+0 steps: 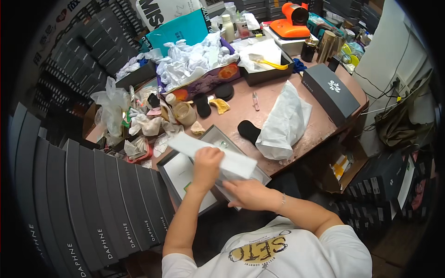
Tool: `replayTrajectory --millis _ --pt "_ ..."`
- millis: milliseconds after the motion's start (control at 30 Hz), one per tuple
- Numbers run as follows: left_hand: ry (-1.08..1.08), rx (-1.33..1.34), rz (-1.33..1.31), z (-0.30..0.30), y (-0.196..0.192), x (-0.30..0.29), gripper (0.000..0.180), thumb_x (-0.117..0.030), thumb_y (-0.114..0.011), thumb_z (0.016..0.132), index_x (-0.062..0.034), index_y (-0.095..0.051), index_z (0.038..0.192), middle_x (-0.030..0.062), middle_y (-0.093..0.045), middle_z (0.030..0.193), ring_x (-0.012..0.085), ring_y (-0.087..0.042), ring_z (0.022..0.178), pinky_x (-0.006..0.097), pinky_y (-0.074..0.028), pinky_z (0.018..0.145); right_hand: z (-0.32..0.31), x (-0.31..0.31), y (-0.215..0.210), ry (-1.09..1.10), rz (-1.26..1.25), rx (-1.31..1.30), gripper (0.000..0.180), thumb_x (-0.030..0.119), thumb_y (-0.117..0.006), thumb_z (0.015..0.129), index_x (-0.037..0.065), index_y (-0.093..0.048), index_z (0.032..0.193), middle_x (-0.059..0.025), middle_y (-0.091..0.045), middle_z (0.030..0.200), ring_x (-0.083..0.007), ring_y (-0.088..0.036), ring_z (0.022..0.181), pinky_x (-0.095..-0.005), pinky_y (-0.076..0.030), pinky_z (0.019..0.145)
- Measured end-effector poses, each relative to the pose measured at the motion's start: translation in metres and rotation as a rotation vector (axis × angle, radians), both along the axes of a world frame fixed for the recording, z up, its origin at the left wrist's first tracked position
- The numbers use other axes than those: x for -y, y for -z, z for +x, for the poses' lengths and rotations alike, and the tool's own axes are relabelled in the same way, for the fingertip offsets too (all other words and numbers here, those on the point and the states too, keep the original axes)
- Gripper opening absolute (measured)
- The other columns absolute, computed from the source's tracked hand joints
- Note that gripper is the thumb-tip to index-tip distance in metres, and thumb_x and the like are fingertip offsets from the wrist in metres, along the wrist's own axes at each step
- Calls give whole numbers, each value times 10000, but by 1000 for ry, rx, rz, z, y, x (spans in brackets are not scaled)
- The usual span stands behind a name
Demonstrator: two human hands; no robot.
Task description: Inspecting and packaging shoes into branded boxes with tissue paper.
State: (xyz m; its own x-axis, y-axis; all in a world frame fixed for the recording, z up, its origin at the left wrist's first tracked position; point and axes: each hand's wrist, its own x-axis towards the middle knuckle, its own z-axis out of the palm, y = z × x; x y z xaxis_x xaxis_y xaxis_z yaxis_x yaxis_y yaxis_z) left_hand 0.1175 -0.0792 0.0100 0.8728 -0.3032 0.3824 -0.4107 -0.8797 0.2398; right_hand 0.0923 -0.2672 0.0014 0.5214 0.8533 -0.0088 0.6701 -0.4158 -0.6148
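My left hand grips a long white folded sheet of paper and holds it over an open grey box at the table's near edge. My right hand lies flat at the box's lower side, fingers pointing left under the sheet. The box's lid or second tray with a white lining sits just left of it. Most of the box's inside is hidden by the sheet and my hands.
A white plastic bag and a black shoe lie right of the box. A dark closed box, small scissors, crumpled tissue and an orange device crowd the table. Stacked dark boxes stand at left.
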Motion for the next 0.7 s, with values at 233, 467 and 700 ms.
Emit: replayTrajectory --millis 233,467,700 --pt "171 -718 -295 30 54 -3 272 -224 -583 794 -10 -672 937 128 -682 960 319 -608 991 506 -341 1016 8 27 78 247 -162 92 601 289 -708 780 -23 -483 1242 -174 -615 965 -342 -623 856 -424 -508 736" --pt "-83 -553 -168 13 61 3 296 -270 -535 911 -16 -664 992 142 -672 1003 334 -622 937 599 -209 1069 54 67 -16 408 -154 652 743 238 -750 681 175 -467 1365 -166 -382 1423 -382 -346 1314 -588 -274 1037" --pt "-89 -546 -1097 22 24 72 412 -358 -534 956 -21 -576 1190 180 -637 1066 269 -609 1054 387 -463 939 173 132 -39 626 228 711 106 37 -598 775 48 -649 867 -116 -625 961 -313 -584 939 -392 -469 818"
